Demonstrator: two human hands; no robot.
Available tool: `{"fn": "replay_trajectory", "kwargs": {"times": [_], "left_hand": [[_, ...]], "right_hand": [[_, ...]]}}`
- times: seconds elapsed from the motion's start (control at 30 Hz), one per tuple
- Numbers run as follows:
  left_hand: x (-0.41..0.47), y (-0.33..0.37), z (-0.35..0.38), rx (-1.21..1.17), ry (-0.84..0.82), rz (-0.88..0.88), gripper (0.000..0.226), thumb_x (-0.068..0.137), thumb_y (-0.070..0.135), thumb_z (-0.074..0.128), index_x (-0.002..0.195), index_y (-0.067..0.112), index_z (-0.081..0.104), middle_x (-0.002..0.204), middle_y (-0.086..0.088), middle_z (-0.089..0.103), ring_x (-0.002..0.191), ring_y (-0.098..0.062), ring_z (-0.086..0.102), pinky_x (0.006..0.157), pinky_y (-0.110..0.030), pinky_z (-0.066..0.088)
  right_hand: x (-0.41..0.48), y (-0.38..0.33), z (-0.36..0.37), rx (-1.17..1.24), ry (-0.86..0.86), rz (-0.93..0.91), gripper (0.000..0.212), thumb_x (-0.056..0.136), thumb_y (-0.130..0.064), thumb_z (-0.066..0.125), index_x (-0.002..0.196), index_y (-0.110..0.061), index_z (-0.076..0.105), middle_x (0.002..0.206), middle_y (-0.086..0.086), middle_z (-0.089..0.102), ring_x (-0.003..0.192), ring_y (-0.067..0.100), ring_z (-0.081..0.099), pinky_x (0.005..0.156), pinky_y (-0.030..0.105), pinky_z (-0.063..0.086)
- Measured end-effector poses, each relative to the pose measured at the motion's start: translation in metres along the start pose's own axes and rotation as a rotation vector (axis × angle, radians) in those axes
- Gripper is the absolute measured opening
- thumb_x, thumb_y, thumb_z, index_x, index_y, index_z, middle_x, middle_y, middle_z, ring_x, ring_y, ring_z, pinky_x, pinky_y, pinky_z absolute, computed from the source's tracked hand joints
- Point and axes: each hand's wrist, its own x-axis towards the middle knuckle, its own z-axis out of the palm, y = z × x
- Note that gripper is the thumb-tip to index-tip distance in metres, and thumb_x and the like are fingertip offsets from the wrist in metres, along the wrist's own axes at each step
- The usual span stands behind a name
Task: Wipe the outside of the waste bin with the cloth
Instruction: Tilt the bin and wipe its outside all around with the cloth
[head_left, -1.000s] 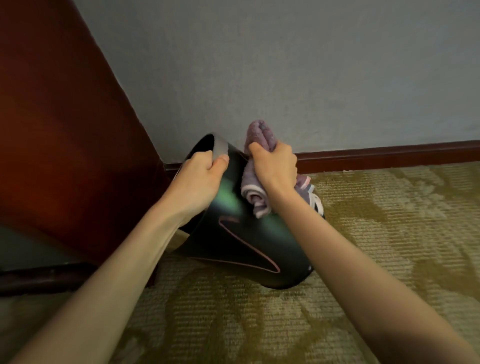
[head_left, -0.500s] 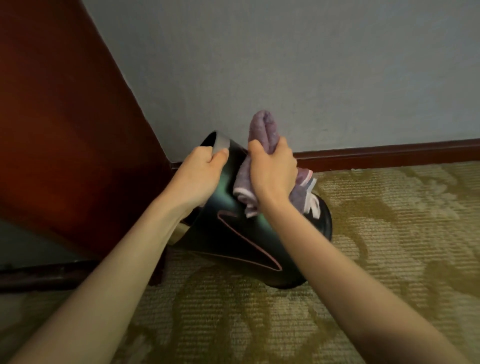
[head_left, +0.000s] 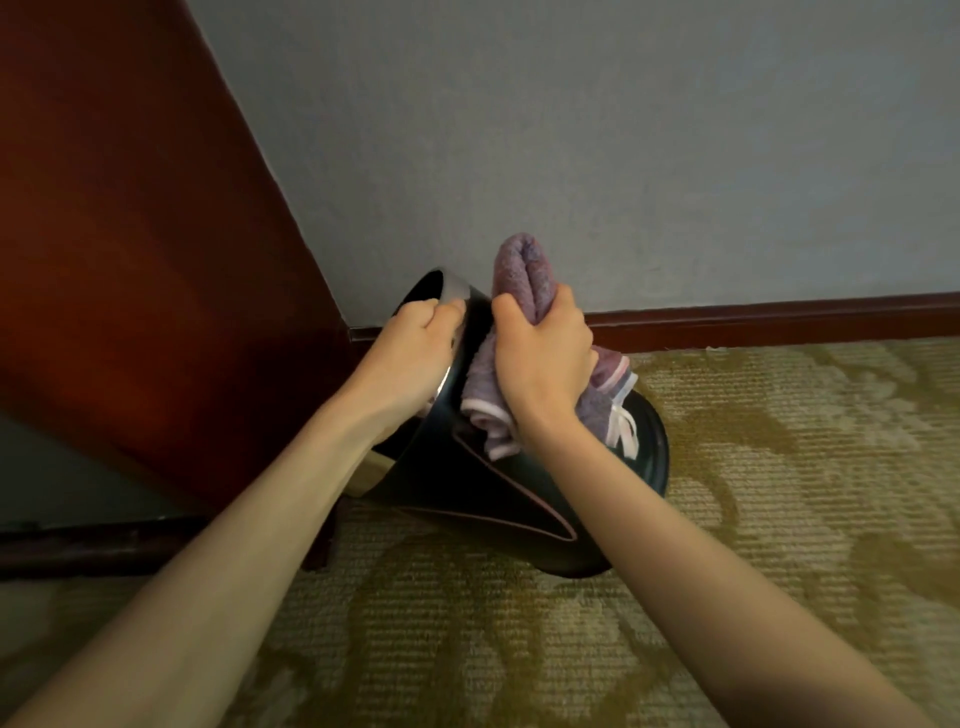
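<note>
A dark, glossy waste bin (head_left: 498, 499) with a silver rim is tipped over toward the left on the carpet, its open mouth facing the wooden panel. My left hand (head_left: 415, 358) grips the rim at the top of the bin. My right hand (head_left: 545, 364) is closed around a bunched purple cloth (head_left: 519, 275) with a pale edge, and presses it against the upper side of the bin just right of the rim. Part of the cloth sticks up above my fist and part hangs below it.
A reddish-brown wooden panel (head_left: 130, 260) stands close on the left. A grey wall (head_left: 623, 130) with a dark red skirting board (head_left: 779, 317) runs behind the bin. Patterned beige carpet (head_left: 779, 493) covers the floor to the right and in front.
My right hand has slid the cloth up the bin's side toward the rim. The bin has tipped a little more upright, and its base shows more on the right. My left hand stays on the rim.
</note>
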Motion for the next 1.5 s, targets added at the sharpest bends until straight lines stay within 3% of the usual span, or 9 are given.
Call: {"fn": "replay_trajectory", "kwargs": {"times": [0.1, 0.23, 0.33, 0.5, 0.67, 0.8, 1.1, 1.3, 1.5], "left_hand": [[-0.002, -0.005, 0.001, -0.022, 0.041, 0.001, 0.040, 0.092, 0.035, 0.037, 0.076, 0.005, 0.058, 0.077, -0.013, 0.062, 0.074, -0.009, 0.056, 0.073, -0.031, 0.043], [-0.006, -0.007, 0.004, -0.047, 0.132, 0.013, 0.034, 0.095, 0.020, 0.041, 0.062, 0.028, 0.046, 0.063, 0.013, 0.045, 0.049, 0.019, 0.045, 0.050, 0.000, 0.033], [-0.007, -0.004, 0.006, -0.057, 0.085, 0.051, 0.031, 0.094, 0.018, 0.040, 0.068, 0.014, 0.056, 0.069, 0.006, 0.055, 0.058, 0.004, 0.047, 0.055, -0.009, 0.035], [-0.005, -0.001, 0.005, 0.036, 0.089, 0.079, 0.035, 0.096, 0.013, 0.037, 0.061, 0.017, 0.036, 0.060, 0.003, 0.040, 0.057, -0.011, 0.036, 0.053, -0.029, 0.027], [0.007, 0.003, 0.003, 0.061, 0.119, 0.022, 0.038, 0.095, 0.013, 0.038, 0.059, 0.006, 0.048, 0.058, -0.006, 0.050, 0.049, -0.004, 0.042, 0.050, -0.025, 0.031], [0.016, 0.004, 0.000, 0.110, 0.103, -0.001, 0.040, 0.097, 0.016, 0.037, 0.066, 0.004, 0.059, 0.061, -0.003, 0.059, 0.045, 0.001, 0.048, 0.043, -0.016, 0.034], [0.012, 0.005, 0.004, 0.082, 0.137, -0.004, 0.036, 0.096, 0.017, 0.039, 0.068, 0.001, 0.055, 0.067, -0.008, 0.056, 0.062, -0.016, 0.047, 0.054, -0.025, 0.034], [-0.004, 0.007, 0.012, 0.151, 0.138, 0.038, 0.037, 0.097, 0.020, 0.037, 0.062, 0.013, 0.046, 0.065, -0.004, 0.051, 0.066, -0.023, 0.047, 0.062, -0.036, 0.034], [0.003, 0.010, 0.017, 0.200, 0.166, 0.037, 0.039, 0.099, 0.024, 0.037, 0.075, -0.001, 0.057, 0.079, -0.020, 0.062, 0.077, -0.032, 0.057, 0.065, -0.038, 0.037]], "right_hand": [[0.021, -0.007, 0.004, -0.013, -0.079, 0.093, 0.020, 0.078, -0.042, 0.057, 0.087, -0.024, 0.053, 0.083, -0.003, 0.057, 0.095, 0.031, 0.059, 0.099, 0.048, 0.039], [0.052, -0.012, 0.016, -0.016, -0.210, 0.188, 0.050, 0.071, -0.045, 0.061, 0.111, -0.014, 0.066, 0.115, 0.012, 0.067, 0.106, 0.035, 0.061, 0.099, 0.046, 0.043], [0.073, -0.012, 0.022, 0.002, -0.312, 0.250, 0.053, 0.072, -0.042, 0.067, 0.118, -0.016, 0.066, 0.120, 0.009, 0.066, 0.107, 0.029, 0.062, 0.098, 0.038, 0.047], [0.071, -0.009, 0.025, 0.014, -0.282, 0.215, 0.053, 0.073, -0.041, 0.063, 0.115, -0.009, 0.064, 0.118, 0.015, 0.066, 0.106, 0.034, 0.062, 0.096, 0.043, 0.047], [0.024, -0.015, 0.017, 0.042, -0.074, 0.040, 0.022, 0.078, -0.041, 0.055, 0.087, -0.021, 0.053, 0.103, 0.012, 0.068, 0.098, 0.035, 0.059, 0.093, 0.045, 0.043], [-0.023, -0.010, 0.015, 0.155, 0.046, -0.053, 0.031, 0.076, -0.042, 0.054, 0.095, -0.018, 0.055, 0.099, 0.006, 0.067, 0.099, 0.030, 0.058, 0.093, 0.050, 0.041], [0.010, -0.010, 0.010, 0.070, -0.053, 0.001, 0.020, 0.076, -0.041, 0.058, 0.086, -0.024, 0.055, 0.079, -0.003, 0.061, 0.083, 0.027, 0.057, 0.093, 0.047, 0.042], [0.071, 0.006, 0.002, 0.001, -0.262, 0.203, 0.050, 0.076, -0.037, 0.064, 0.114, -0.004, 0.065, 0.115, 0.018, 0.067, 0.105, 0.032, 0.062, 0.091, 0.040, 0.050], [0.065, 0.018, -0.006, 0.034, -0.181, 0.165, 0.043, 0.077, -0.036, 0.062, 0.107, -0.006, 0.065, 0.109, 0.018, 0.067, 0.102, 0.034, 0.062, 0.090, 0.043, 0.048]]}}
